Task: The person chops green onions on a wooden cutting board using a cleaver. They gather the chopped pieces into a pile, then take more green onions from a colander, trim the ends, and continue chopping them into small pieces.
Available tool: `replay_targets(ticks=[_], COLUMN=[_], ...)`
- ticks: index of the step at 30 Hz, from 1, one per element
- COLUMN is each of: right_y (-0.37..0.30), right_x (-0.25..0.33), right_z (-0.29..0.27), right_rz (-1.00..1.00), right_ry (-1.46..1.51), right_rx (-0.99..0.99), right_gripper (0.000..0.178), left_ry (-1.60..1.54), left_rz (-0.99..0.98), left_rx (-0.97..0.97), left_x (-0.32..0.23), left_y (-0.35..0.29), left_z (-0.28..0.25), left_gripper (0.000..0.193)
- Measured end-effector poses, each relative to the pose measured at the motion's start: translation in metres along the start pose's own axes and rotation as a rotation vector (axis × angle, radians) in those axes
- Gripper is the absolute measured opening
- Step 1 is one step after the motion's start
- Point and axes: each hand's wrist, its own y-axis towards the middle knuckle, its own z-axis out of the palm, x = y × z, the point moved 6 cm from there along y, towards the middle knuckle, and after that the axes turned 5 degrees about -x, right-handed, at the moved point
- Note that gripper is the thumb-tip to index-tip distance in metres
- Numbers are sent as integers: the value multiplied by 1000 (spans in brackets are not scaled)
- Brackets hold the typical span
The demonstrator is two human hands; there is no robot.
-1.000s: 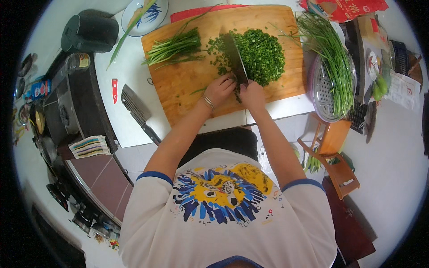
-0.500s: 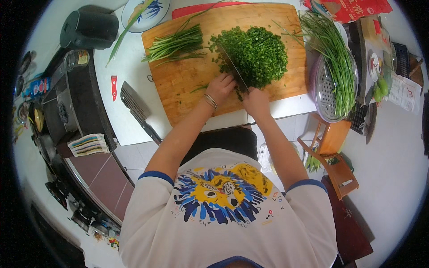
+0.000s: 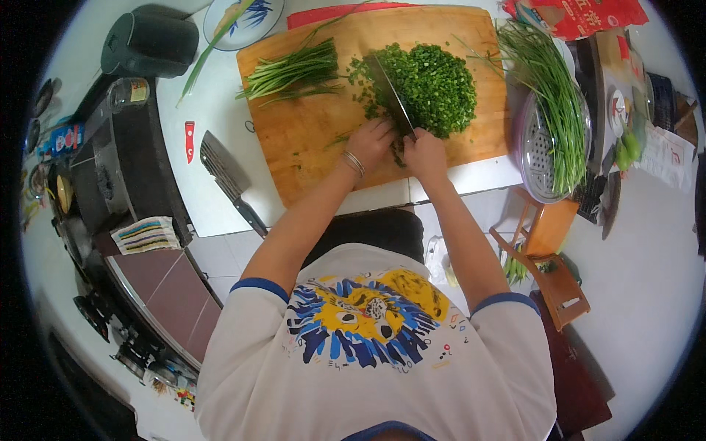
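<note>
My right hand (image 3: 425,155) is closed round the handle of a kitchen knife. Its dark blade (image 3: 395,94) points away from me, along the left side of a heap of finely chopped green chives (image 3: 439,90). Close beside the blade's near end is my left hand (image 3: 371,142), its fingers curled together over the wooden cutting board (image 3: 316,165); what lies under them is hidden. A few green bits show between the two hands. At the board's far left rests a bundle of cut chive lengths (image 3: 298,70).
Long uncut chives (image 3: 555,110) droop over a purple-rimmed colander (image 3: 519,151) at the right. Left of the board lie a slotted-blade knife (image 3: 224,176) and a small red-handled tool (image 3: 190,142). A blue-patterned plate (image 3: 257,33) stands far left; a wooden chair (image 3: 548,224) stands below right.
The knife and my right hand have shifted slightly away from me, with the blade tip farther up the board. My left hand has moved a little to the right, keeping close to the blade.
</note>
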Motion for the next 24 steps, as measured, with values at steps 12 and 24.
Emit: replay_targets(ticks=[12,24], right_y=[-14,-7], right_x=[-3,-7], right_z=[7,3], right_rz=[134,35], right_ry=[-142,62], right_rx=[178,-14], right_gripper=[18,23], left_ry=[43,15], left_rz=[41,5], left_rx=[56,45], left_x=[0,1], left_y=[-1,-8], left_z=[2,0], left_gripper=[27,31])
